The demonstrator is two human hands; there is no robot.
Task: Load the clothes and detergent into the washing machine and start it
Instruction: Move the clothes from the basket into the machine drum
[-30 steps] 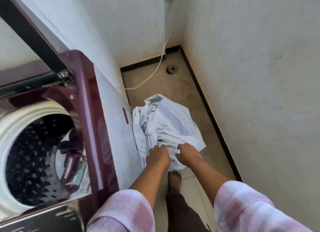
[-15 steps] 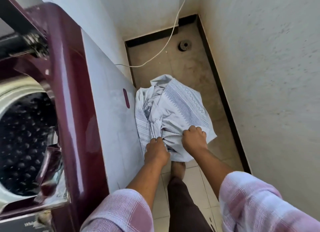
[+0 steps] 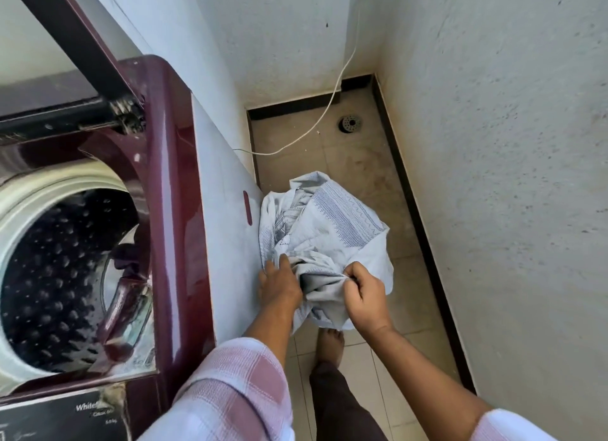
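we are looking down beside the washing machine (image 3: 171,210), which is filling the left of the view with its maroon top and pale grey side panel. its lid (image 3: 65,45) is standing raised at the back, and the perforated drum (image 3: 59,276) is lying open below it, with something dark showing at its right edge. a rough white wall (image 3: 510,177) is running along the right, and between wall and machine a narrow strip of tiled floor (image 3: 362,164) is showing.

the bundle of clothes (image 3: 332,223), pale with blue patterned bands, is sitting in that strip, pressing against the machine's side panel and outside the drum. we cannot tell whether it is resting on the floor or hanging from our grip. both hands are at its near edge, with the bulk of the cloth lying beyond them.

our right hand (image 3: 365,295) is curling tight around a gathered fold at the bundle's near right side, thumb and fingers clamping the fabric. our left hand (image 3: 279,286) is reaching into the folds just beside the panel; its fingertips are buried in the cloth, so we cannot tell whether it is gripping or only pushing in.

our bare foot (image 3: 330,343) is standing just below the bundle. a white cable (image 3: 329,111) is trailing down the far corner, and a round drain (image 3: 350,123) is sitting near it.
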